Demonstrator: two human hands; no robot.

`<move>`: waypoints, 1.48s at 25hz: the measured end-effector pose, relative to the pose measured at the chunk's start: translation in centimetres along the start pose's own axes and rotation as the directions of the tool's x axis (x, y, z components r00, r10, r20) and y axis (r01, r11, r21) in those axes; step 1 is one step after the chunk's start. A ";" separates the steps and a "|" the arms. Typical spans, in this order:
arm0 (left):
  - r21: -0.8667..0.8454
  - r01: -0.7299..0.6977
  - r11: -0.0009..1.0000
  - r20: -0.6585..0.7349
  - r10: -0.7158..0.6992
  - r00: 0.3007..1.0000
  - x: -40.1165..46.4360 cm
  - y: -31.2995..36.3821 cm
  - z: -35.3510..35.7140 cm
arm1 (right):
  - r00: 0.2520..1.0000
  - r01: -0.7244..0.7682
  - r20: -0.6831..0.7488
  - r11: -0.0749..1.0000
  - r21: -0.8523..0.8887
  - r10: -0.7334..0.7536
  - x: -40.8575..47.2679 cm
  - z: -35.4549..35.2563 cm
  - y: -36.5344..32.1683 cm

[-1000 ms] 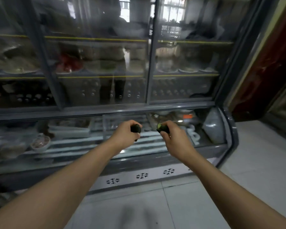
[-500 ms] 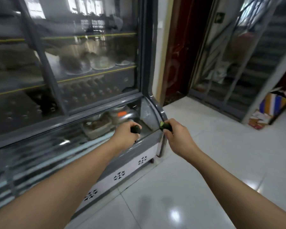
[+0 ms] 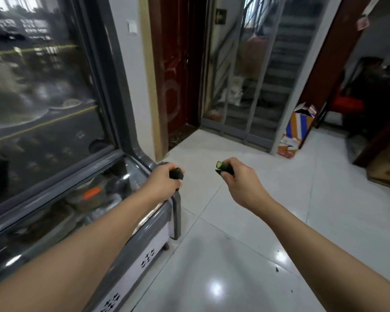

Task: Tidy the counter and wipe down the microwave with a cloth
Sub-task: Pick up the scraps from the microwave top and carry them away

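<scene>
My left hand [image 3: 161,183] is closed around a short dark green piece of cucumber [image 3: 176,172], held out over the corner of the display fridge. My right hand [image 3: 239,182] grips a second cucumber piece [image 3: 223,167] with its pale cut end facing left. The two hands are level and about a hand's width apart, above the white tiled floor. No microwave, counter or cloth is in view.
A glass-fronted display fridge [image 3: 131,239] full of dishes fills the left. Ahead are a dark red door [image 3: 176,70], a glass door [image 3: 252,70] onto a stairwell, and a cardboard box [image 3: 296,129]. A doorway opens at the right. White tiled floor [image 3: 212,255] lies below.
The view has swung right, away from the fridge front toward the doors and open floor. Both hands keep their cucumber pieces and have drifted slightly further apart.
</scene>
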State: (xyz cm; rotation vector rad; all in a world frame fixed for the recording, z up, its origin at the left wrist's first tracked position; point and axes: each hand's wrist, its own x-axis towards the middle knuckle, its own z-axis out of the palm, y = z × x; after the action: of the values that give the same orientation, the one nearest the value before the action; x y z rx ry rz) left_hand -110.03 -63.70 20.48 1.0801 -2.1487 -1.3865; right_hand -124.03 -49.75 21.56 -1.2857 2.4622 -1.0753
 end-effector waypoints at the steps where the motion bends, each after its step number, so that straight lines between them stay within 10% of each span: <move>1: 0.004 -0.003 1.000 0.020 0.003 1.000 1.7 0.6 0.7 | 1.000 -0.010 -0.005 1.000 -0.001 0.010 1.5 -0.4 0.9; 18: 0.034 0.080 0.996 -0.146 -0.074 0.987 32.6 9.4 15.4 | 0.988 0.092 0.121 0.996 -0.008 -0.090 33.7 -7.5 19.1; 37: -0.037 0.187 0.982 -0.219 -0.191 0.957 70.0 11.4 14.7 | 0.959 0.195 0.206 0.981 0.012 -0.193 73.2 -0.9 25.4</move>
State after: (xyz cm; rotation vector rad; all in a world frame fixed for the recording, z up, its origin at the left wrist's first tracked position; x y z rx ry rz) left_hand -169.12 -105.51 17.08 1.3948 -1.9134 -1.2904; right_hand -186.05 -96.06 18.22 -1.5825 2.2282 -0.9185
